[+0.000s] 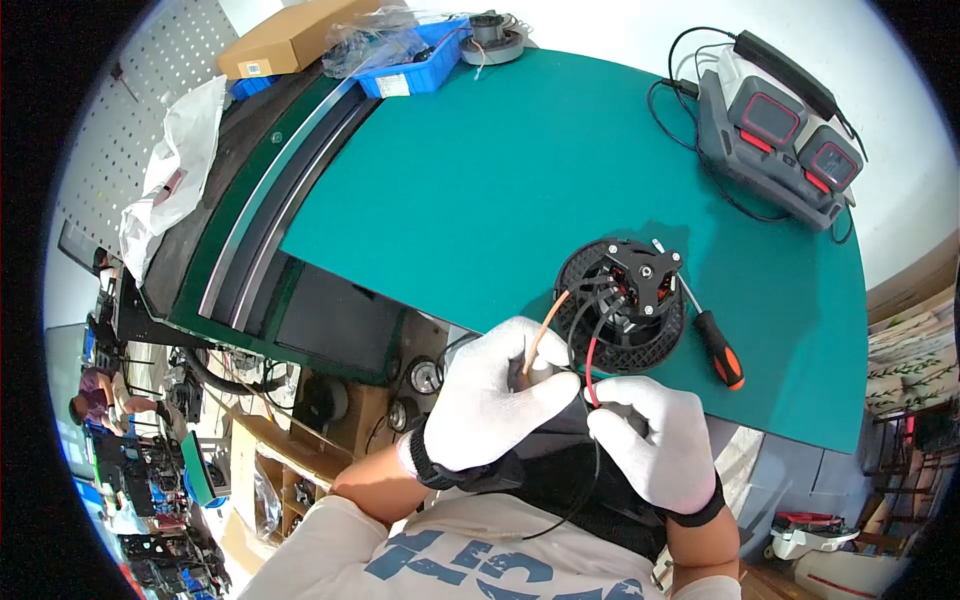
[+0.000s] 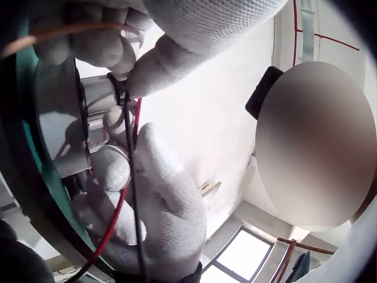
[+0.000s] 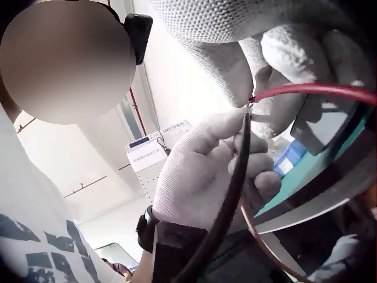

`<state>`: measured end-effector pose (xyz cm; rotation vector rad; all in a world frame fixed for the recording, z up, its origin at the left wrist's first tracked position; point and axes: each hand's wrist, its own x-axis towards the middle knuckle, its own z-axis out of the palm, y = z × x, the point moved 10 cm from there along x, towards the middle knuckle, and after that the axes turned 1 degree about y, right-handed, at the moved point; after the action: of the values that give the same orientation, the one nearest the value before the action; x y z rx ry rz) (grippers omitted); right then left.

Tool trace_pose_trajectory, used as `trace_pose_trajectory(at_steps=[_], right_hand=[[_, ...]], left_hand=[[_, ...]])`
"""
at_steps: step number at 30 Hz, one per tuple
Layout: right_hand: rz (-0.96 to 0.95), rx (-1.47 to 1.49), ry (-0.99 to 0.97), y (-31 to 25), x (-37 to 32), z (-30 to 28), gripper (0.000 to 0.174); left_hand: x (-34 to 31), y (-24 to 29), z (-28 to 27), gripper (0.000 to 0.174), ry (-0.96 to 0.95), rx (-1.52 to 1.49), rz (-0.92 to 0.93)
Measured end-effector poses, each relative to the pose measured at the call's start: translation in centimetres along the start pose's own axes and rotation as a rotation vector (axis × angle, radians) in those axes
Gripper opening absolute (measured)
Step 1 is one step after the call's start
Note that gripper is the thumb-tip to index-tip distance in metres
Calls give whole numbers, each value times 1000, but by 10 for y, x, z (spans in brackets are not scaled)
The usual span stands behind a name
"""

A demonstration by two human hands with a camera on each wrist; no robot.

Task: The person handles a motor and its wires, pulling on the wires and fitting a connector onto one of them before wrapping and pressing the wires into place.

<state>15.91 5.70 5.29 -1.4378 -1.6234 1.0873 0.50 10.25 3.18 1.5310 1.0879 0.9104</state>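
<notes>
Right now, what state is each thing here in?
Left hand, pinching a black wire
Right hand, pinching a red wire
Orange wire, running into left hand
Round black unit, on the green table, wires attached
Screwdriver, lying beside that unit
Blue bin, open, holding plastic bags
Cardboard box, closed
Grey dock, holding two red-trimmed packs

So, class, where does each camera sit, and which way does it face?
Head: worn there, facing forward and down at the green worktop; left hand, right hand, forearms, shirt.
Left wrist: at that wrist, facing upward past its fingers; both hands, blurred head.
Right wrist: likewise; both hands, blurred head, shirt.
All three share both hands and the red wire.
</notes>
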Motion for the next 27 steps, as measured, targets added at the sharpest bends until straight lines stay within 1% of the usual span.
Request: trace_pose_trajectory(at_steps=[2, 3, 4, 6, 7, 9, 10, 12, 13, 14, 16, 17, 19, 20, 21, 22, 23, 25, 26, 27], right_hand=[[-49, -108, 71, -9, -5, -8, 21], [-104, -102, 114, -14, -6, -9, 21], [-106, -103, 116, -17, -5, -11, 21], [-3, -88, 16, -16, -4, -7, 21], [-2, -90, 18, -13, -4, -6, 21], [-38, 53, -16, -9, -2, 4, 21], [-38, 52, -17, -9, -1, 6, 21], [-122, 84, -26, -18, 1, 11, 20], [-134, 62, -38, -15, 2, 14, 20], [-135, 61, -41, -14, 4, 14, 20], [-391, -170, 45, -38, 3, 7, 19], [-390, -172, 44, -38, 5, 5, 19], [-503, -331, -10, -48, 3, 9, 18], [-501, -333, -11, -49, 2, 9, 18], [-480, -342, 38, -48, 3, 5, 20], [-459, -350, 87, -47, 2, 0, 22], [-459, -353, 86, -48, 2, 1, 22], [-362, -222, 174, -42, 4, -11, 28], [-363, -224, 176, -42, 5, -9, 28], [-420, -256, 261, -45, 4, -14, 30]], left_hand=[[-1, 11, -7, 18, 132, 114, 103], [-1, 8, -6, 18, 118, 82, 90], [-2, 7, -6, 18, 118, 82, 94], [-2, 7, -1, 17, 80, 26, 108], [-3, 8, 0, 17, 78, 23, 110], [-4, -2, 5, 14, 35, -197, -29], [-5, 2, 3, 14, 36, -199, -29], [-7, 0, 5, 14, -33, -456, -118], [-8, -1, 6, 14, -49, -522, -112], [-10, -5, 5, 14, -46, -523, -111], [-13, -8, 10, 18, -117, -455, -88], [-13, -7, 9, 19, -117, -415, -58], [-11, -8, 11, 19, -146, -478, -86], [-12, -9, 13, 20, -176, -537, -114], [-12, -7, 12, 20, -176, -539, -114], [-13, -7, 15, 20, -199, -564, -156], [-15, -9, 17, 21, -221, -588, -198], [-17, -8, 16, 21, -252, -565, -164], [-18, -6, 16, 22, -282, -538, -131], [-20, -9, 16, 23, -289, -535, -162]])
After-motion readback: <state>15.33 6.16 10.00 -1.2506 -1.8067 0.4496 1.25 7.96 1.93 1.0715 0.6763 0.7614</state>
